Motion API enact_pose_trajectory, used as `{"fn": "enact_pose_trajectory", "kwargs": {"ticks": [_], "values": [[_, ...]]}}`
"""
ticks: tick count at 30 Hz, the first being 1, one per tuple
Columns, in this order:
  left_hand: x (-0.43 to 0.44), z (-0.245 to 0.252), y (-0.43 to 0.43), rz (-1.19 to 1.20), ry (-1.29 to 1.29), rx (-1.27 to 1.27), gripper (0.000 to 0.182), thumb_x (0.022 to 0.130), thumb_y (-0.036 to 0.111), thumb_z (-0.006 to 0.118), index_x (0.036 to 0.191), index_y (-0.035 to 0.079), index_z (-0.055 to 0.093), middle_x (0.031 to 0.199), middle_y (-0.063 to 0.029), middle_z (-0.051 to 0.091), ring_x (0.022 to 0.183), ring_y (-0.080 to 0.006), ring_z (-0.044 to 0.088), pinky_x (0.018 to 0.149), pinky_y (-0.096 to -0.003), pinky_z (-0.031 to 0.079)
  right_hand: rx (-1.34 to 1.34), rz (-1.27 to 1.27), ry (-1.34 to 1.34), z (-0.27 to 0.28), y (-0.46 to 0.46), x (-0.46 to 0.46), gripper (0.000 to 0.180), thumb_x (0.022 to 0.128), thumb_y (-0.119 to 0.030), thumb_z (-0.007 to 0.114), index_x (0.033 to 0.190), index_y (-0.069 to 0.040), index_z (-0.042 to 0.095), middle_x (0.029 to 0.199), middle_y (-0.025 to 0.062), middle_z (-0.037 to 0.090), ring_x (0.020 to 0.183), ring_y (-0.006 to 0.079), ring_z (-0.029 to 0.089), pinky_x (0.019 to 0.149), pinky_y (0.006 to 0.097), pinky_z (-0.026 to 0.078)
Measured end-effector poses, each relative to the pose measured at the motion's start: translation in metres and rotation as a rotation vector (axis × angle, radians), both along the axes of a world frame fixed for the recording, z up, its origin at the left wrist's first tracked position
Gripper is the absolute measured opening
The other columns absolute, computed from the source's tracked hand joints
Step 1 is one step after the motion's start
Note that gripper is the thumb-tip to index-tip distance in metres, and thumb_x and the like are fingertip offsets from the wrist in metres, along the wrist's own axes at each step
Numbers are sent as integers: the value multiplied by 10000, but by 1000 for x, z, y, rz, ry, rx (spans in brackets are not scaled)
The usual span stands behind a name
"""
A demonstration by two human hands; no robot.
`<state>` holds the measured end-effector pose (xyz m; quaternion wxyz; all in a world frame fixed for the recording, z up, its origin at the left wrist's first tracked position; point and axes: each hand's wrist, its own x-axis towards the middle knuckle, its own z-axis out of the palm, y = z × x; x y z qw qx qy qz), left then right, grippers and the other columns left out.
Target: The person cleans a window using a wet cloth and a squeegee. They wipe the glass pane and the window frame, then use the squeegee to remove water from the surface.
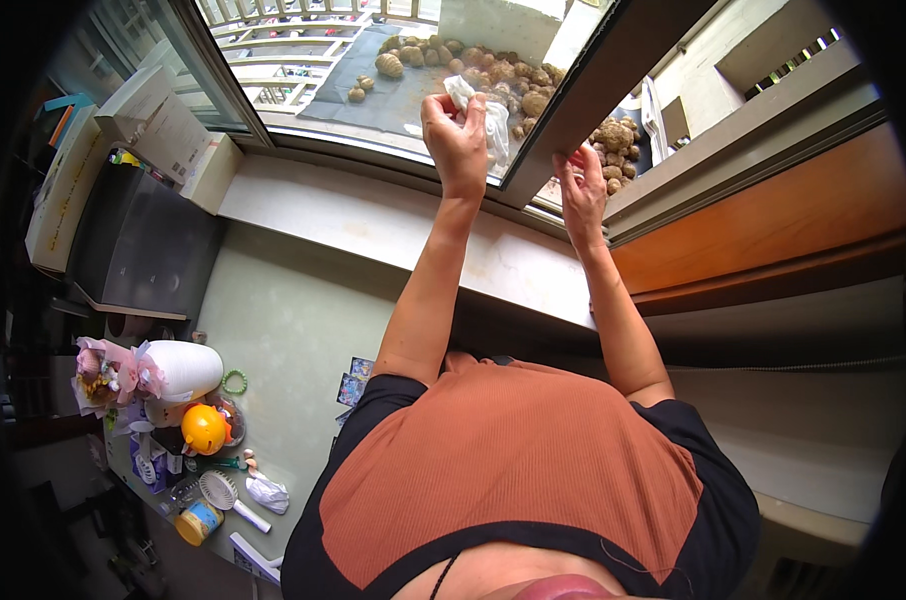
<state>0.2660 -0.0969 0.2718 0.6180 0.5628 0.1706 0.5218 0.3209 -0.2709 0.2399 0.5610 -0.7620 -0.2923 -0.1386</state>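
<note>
My left hand (457, 146) pinches a crumpled white tissue or cloth (459, 91) against or just before the glass pane (393, 112). More white shows beside the fingers; I cannot tell whether it is the same piece or its reflection. My right hand (584, 191) has its fingers curled at the edge of the dark window sash frame (565, 97), holding it; part of the fingertips is hidden. Beyond the glass, many brown root tubers (498, 71) lie on a grey sheet (348, 82). Through the gap on the right, more tubers (616, 142) show.
A pale sill (333, 210) runs under the window. On the pale green desk (288, 300) are a dark box-shaped thing (149, 240), a white cone-like object (187, 371), an orange-yellow toy figure (204, 429), a small handheld fan (219, 489) and cards (352, 390). An orange-brown wooden panel (760, 217) stands right.
</note>
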Motion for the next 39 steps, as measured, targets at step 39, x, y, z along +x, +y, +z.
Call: {"fn": "enact_pose_trajectory", "kwargs": {"ticks": [39], "values": [[-4,-136,7,1,160,-115,286,871,144,768,919,-16,536,864,-73,574,751,-162,515,699,-322,474,46,34,79,-7,0,6,383,968,-333,651,1232,-58,613,1066,100,662,978,199,661,790,324,535]]}}
